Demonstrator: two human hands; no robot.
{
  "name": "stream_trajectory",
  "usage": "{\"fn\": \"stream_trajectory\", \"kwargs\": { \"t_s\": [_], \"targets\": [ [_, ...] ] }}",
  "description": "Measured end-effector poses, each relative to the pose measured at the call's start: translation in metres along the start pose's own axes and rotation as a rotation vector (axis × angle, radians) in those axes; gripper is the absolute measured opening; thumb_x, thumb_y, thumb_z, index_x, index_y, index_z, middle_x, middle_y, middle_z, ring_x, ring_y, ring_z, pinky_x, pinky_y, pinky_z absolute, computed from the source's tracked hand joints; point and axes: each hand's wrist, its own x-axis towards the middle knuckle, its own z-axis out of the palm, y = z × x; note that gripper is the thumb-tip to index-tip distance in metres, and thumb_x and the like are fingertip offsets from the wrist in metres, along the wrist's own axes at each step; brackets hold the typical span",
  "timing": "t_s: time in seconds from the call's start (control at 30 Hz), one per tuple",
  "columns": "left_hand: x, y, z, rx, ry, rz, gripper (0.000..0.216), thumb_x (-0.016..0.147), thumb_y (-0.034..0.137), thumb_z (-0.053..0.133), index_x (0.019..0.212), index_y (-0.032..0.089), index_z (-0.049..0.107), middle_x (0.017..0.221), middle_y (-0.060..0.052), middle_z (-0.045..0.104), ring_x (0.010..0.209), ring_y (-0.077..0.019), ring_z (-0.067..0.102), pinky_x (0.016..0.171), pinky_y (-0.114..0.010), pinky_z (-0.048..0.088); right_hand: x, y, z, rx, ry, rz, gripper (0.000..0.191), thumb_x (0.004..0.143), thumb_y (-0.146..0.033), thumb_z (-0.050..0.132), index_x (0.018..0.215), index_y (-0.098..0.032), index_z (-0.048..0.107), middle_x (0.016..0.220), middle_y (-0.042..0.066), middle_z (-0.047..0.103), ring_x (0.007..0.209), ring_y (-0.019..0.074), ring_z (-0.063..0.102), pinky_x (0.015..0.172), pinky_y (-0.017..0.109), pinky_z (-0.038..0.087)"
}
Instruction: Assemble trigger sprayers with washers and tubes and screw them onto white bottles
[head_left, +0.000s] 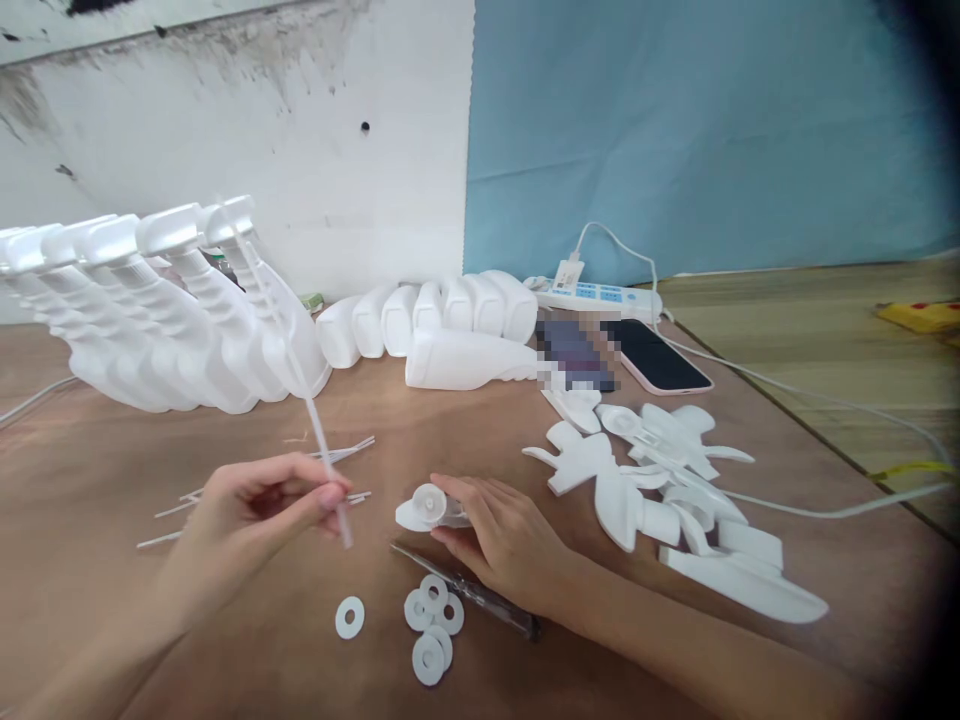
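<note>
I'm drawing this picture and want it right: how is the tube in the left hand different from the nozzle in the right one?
The tube is long and thin, while the nozzle is short and chunky. The tube slants upward from the left hand; the nozzle sits low in the right hand, its round end facing the camera. Both look pale.

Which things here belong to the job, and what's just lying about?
Likely the job:
thin tube, in left hand
white spray head, in right hand
loose tubes
white rings
piled spray heads
white bottles
possibly the dark pointed tool

Likely lying about:
black-screened phone
power strip
yellow item, far right
</note>
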Motion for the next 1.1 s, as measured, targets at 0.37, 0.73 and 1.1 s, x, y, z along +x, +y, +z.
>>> {"fn": "stream_trajectory", "kwargs": {
  "t_s": [0.37,0.73,1.1],
  "targets": [
    [0.028,-0.025,0.048,-0.170,0.024,0.177,0.007,0.075,0.015,0.060,0.081,0.014,0.061,0.074,-0.003,0.069,0.066,-0.0160,0.066,0.064,-0.024,0.058,0.003,0.001,-0.003,0.020,-0.050,0.056,0.029,0.089,-0.028,0.044,0.112,-0.011,0.043,0.092,0.010,0.063,0.083,0.0211,0.060,0.070,0.035,0.050],
    [0.028,-0.024,0.048,0.034,-0.041,0.294,0.007,0.077,0.013,0.055,0.081,0.015,0.061,0.077,-0.003,0.068,0.067,-0.0141,0.065,0.062,-0.022,0.057,0.003,0.002,-0.003,0.017,-0.049,0.045,0.028,0.090,-0.028,0.042,0.112,-0.011,0.044,0.092,0.010,0.062,0.082,0.0205,0.059,0.069,0.034,0.049],
    [0.036,-0.011,0.045,0.194,-0.175,0.262,0.006,0.077,0.017,0.057,0.082,0.016,0.060,0.070,0.001,0.066,0.062,-0.0109,0.062,0.059,-0.018,0.052,0.002,0.002,-0.003,0.021,-0.080,0.042,0.029,0.089,-0.026,0.044,0.112,-0.010,0.044,0.092,0.010,0.062,0.082,0.0214,0.058,0.069,0.035,0.048]
  ]
}}
